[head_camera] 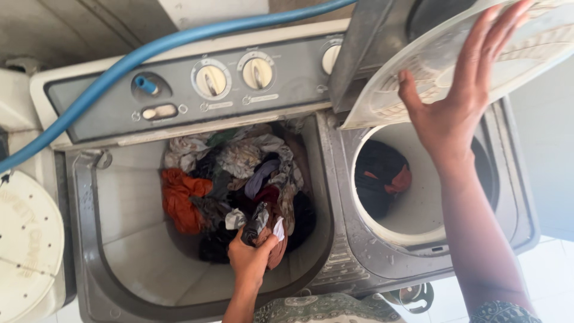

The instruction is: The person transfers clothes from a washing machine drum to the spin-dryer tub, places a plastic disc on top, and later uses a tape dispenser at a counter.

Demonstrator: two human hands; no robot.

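Right hand [460, 101] up high, fingers spread wide and pressed flat against the round pale spinner lid [478, 54], which is held tilted above the spin drum [418, 191]. Beneath it the drum's round mouth is left open, with a dark garment and a scrap of orange seen lying low inside and plenty of bare white wall around them. The twin-tub washing machine [335, 251] is framed wall to wall: the wash tub [131, 239] on the left is rimmed in wet grey plastic, and bare room is seen along its left and near sides. A heap of wet clothes [239, 179] is piled toward the back and right of that tub, an orange piece lying at its left edge. Left hand [250, 258] is closed tight down there, and a twisted dark garment [258, 221] is gripped at the near side of the heap. Behind, the control panel [197, 90] is crossed by a blue hose [149, 51].
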